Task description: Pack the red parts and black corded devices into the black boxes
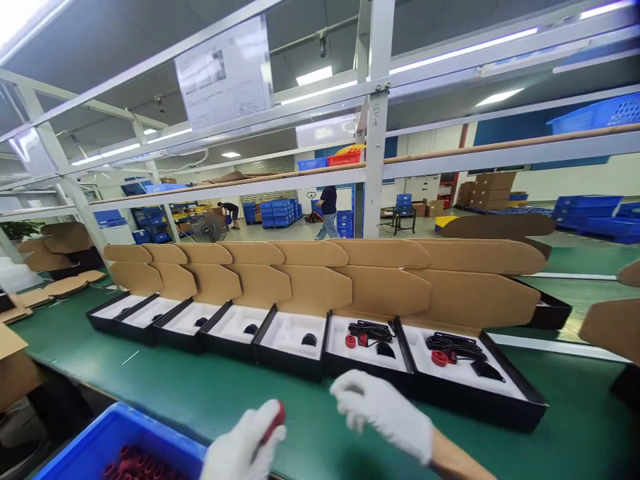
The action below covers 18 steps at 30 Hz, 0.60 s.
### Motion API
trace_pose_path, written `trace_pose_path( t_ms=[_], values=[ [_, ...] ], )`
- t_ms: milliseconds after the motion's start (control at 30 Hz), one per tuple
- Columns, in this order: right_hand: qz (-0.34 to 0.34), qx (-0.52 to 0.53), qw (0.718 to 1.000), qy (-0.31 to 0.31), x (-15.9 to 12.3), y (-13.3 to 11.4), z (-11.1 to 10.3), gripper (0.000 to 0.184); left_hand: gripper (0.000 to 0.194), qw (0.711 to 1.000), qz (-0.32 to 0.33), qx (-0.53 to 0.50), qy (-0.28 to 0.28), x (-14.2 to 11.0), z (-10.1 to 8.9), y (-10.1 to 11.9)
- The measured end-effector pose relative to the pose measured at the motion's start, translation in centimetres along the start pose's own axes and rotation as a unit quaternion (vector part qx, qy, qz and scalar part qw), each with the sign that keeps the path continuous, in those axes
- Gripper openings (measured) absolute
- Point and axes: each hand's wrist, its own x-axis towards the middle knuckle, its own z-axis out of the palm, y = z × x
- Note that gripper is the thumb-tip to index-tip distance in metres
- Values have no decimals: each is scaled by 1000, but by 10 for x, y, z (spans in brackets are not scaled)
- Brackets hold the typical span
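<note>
Two hands: both gloved, low at 6 o'clock.
Left hand: clenched around a red part, which protrudes at 1 o'clock from the fist.
Red part: likely light, rigid, smooth; pinch at its sides.
Right hand: fingers curled, holding nothing.
Blue bin: 8 o'clock, more red parts.
Counter: green.
Open boxes: row at 12 o'clock.
</note>
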Motion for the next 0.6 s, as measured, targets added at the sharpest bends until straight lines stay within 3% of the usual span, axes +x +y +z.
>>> trace_pose_path(
  t_ms=[67,133,333,400,467,500,533,600],
  values=[
    [-33,55,995,-82,22,-16,44,63,26,995,97,-19,30,20,20,15],
    [-46,94,989,-108,37,-28,67,67,28,989,128,-6,68,35,27,23],
    [-56,38,998,-17,62,-34,81,55,34,990,102,52,85,36,31,-1],
    [-73,15,997,-21,80,-34,85,44,34,992,75,39,95,36,38,-12],
    [-75,-74,994,-30,107,-38,85,34,29,996,-13,-38,77,41,44,-22],
    [-73,-141,987,-18,123,-41,82,30,26,989,-93,-103,53,46,47,-27],
    [-69,-212,975,4,140,-45,78,27,23,963,-192,-186,24,52,49,-33],
    [-59,-325,942,63,172,-53,67,24,28,861,-370,-349,-21,65,51,-47]
  ],
)
